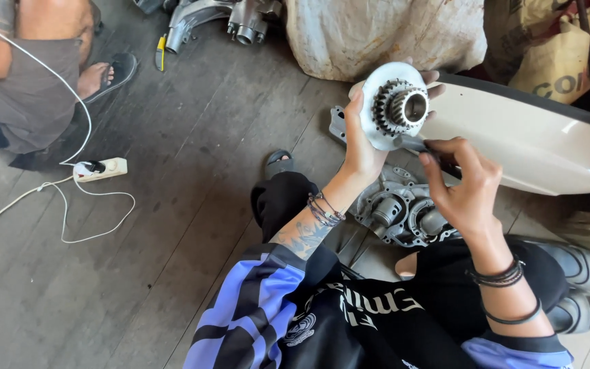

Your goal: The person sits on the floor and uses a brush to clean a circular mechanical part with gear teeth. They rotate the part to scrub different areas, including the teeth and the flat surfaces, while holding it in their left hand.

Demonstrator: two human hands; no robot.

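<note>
Blue-and-black jersey (274, 307) fills the bottom of view, my knees in black below the hands. Left hand (362, 140) is up at chest height, grip closed round the rim of a white round disc (385, 106) with a toothed gear hub and open bore in its middle; thumb on the near edge, fingertips showing past the far edge. Disc face tilted toward me. Right hand (462, 184) just beside it, grip pinched shut on a thin dark tool (423, 145); tool tip touches the lower edge of the disc. Can't tell what kind of tool it is.

Under the hands, on the wooden floor: grey metal engine casing (394, 212) with round bores, lying flat between my legs. Cream curved body panel (527, 140) to the right, behind the hands. Black shoes (578, 283) at far right.

Left side of floor: white power strip (100, 169) with white cable looping off it. Another person sits top left, only torso, arm and a sandalled foot visible. More metal parts (220, 20) at top centre, a dirty white sack (384, 34) beside them.
</note>
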